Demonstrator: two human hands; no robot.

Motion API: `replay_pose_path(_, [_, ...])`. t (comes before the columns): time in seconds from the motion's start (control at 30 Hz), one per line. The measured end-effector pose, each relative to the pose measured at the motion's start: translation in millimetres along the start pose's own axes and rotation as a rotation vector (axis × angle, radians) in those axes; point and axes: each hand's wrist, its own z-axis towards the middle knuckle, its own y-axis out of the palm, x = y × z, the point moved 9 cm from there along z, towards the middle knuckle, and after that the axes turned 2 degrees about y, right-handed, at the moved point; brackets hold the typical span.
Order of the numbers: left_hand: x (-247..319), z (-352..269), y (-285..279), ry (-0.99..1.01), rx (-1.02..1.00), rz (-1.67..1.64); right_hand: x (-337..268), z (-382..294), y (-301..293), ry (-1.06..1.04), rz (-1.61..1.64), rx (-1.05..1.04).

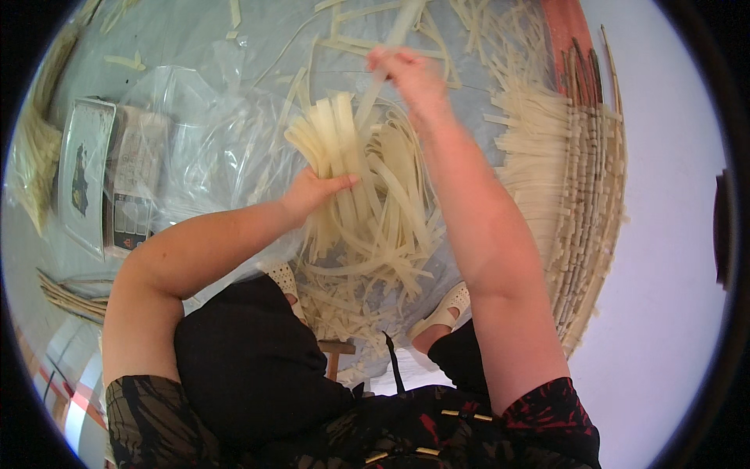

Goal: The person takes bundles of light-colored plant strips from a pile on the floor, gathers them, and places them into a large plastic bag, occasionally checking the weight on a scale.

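My left hand (321, 190) grips a bundle of flat, pale yellow strips (337, 138), its thumb across the front; they look like dried noodles. The bundle's upper ends fan out above the hand, and the lower ends hang over a heap. Farther up and to the right, my right hand (407, 73) is blurred, with its fingers closed on a long translucent strip (368, 105) that runs down beside the bundle. Looped strips (398, 170) lie just right of the bundle. Short broken pieces (345, 311) cover the floor between my feet.
Clear plastic sheeting (205, 135) lies at left beside a weighing scale (132, 182) with a metal tray (85, 176). At right, many sticks (580, 205) hung with strips stand stacked by the white wall (662, 234). More strips lie beyond my hands, and thin sticks (73, 299) lie at lower left.
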Motion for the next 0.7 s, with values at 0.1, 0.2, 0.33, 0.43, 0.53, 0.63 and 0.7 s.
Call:
replay_pose_path(0.1, [-7, 1, -10, -0.033, 0.03, -0.039, -55, -8, -42, -0.099, 0.357, 0.191])
replay_pose_path(0.2, [-16, 3, -15, -0.077, 0.053, -0.11, -92, -16, -105, -0.265, 0.553, 0.38])
replay_pose_path(0.33, [-19, 3, -17, -0.091, 0.021, -0.188, -89, -62, -84, -0.041, 0.317, -0.128])
replay_pose_path(0.43, [-22, 8, -15, -0.104, -0.013, -0.211, -4, -106, -48, 0.242, -0.038, -0.328])
replay_pose_path(0.53, [-20, 9, -1, -0.106, -0.072, -0.258, 85, -125, -54, 0.224, -0.23, -0.126])
replay_pose_path(0.63, [-21, 3, 13, -0.161, -0.114, -0.296, 139, -131, -81, 0.143, -0.499, 0.187])
replay_pose_path(0.7, [-23, -3, 21, -0.215, -0.125, -0.293, 172, -139, -59, 0.338, -0.446, 0.027])
